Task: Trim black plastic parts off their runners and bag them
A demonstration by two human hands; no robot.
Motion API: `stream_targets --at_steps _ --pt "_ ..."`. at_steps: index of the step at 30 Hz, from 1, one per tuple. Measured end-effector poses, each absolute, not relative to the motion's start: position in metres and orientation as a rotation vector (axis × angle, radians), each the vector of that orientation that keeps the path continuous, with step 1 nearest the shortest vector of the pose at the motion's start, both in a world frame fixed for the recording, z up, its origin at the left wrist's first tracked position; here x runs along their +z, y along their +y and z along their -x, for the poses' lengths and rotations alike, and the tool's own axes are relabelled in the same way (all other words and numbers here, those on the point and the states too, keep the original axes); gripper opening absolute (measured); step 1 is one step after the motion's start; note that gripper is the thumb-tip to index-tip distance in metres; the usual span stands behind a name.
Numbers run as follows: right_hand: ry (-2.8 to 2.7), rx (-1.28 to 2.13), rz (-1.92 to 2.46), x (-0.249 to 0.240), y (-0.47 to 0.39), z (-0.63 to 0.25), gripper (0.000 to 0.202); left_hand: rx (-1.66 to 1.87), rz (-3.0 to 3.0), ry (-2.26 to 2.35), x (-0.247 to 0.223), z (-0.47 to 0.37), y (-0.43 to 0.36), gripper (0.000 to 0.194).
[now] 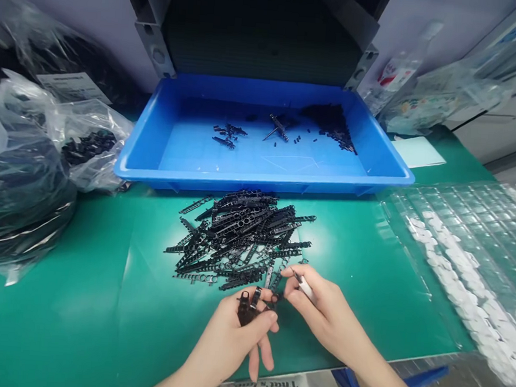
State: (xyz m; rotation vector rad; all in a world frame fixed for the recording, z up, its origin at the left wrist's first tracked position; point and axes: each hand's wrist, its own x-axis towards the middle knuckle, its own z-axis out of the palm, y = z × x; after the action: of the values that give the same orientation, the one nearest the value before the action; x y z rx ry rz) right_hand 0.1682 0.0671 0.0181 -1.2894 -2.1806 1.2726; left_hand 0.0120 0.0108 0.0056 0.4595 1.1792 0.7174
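Small black plastic parts [244, 311] are gripped in my left hand [241, 337], pressed by the thumb, with the lower fingers spread. My right hand [316, 304] pinches a slim white-handled tool [305, 289] with a dark tip; its exact kind does not show. Both hands are close together above the front of the green table. Just beyond them is a heap of black plastic strips [241, 233] with rings and slots. Part of what the left hand holds is hidden by its fingers.
Behind the heap stands a blue tray [263, 182] with small black pieces [333, 125] inside. Plastic bags [93, 146] of black parts sit at left. A clear compartment tray [465, 261] with white pieces is at right, and a bottle [392, 73] stands behind.
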Motion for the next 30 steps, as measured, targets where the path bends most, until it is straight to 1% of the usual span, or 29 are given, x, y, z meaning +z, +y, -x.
stream_targets --at_steps 3,9,15,21,30 --pt "-2.324 1.152 1.212 0.018 0.059 -0.172 0.030 0.798 -0.431 1.200 0.005 -0.009 0.012 0.024" --pt "-2.587 0.921 1.104 0.018 0.047 -0.166 0.034 0.814 -0.480 1.238 0.007 -0.008 0.010 0.017" --pt "-2.639 0.757 1.052 0.016 0.048 -0.162 0.036 0.785 -0.530 1.270 0.007 -0.007 0.008 0.014" --pt "-2.560 0.599 1.056 0.011 0.042 -0.158 0.036 0.791 -0.566 1.290 0.004 -0.007 0.008 0.016" --pt "-2.568 0.592 1.064 0.012 0.041 -0.156 0.036 0.780 -0.597 1.367 0.007 -0.008 0.008 0.019"
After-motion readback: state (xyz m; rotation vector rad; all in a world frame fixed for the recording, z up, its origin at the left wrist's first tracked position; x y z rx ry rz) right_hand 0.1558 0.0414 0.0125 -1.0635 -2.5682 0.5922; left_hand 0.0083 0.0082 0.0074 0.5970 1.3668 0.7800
